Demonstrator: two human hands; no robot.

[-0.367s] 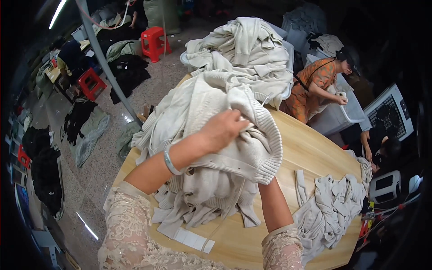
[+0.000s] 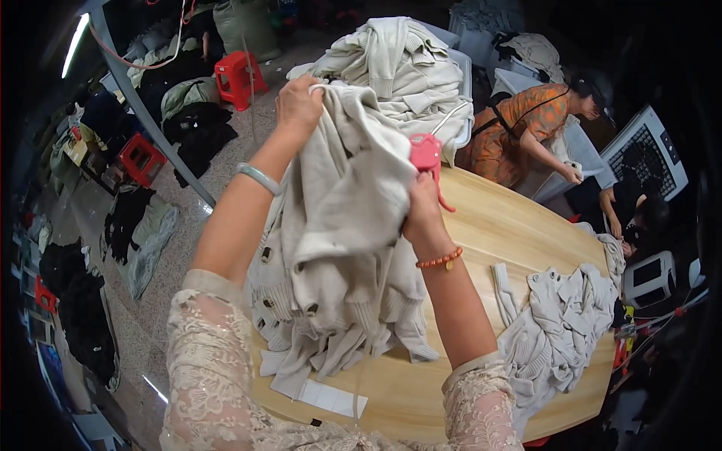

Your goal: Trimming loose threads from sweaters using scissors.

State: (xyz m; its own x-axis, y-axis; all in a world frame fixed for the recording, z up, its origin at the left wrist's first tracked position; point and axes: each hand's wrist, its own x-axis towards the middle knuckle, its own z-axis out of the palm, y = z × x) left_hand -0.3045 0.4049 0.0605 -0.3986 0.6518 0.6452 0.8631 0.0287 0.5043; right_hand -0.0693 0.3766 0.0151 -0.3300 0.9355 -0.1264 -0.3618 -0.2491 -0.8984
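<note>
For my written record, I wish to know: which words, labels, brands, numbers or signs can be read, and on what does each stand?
None can be read.
White strip on the table: no legible print.
Pink tool in the right hand: no legible print.

Red stools (image 2: 239,69), slanting grey pole (image 2: 176,158), co-worker (image 2: 543,111) in orange

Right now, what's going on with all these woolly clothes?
Someone in lacy sleeves is holding up a pale knit above the table. The left grip has its upper left, while the right grip, at its right edge, holds a pink tool with a thin tip. More knits lie underneath, in a pile to the right and in a heap behind. Beyond the table, a co-worker in orange is beside a white tub.
</note>
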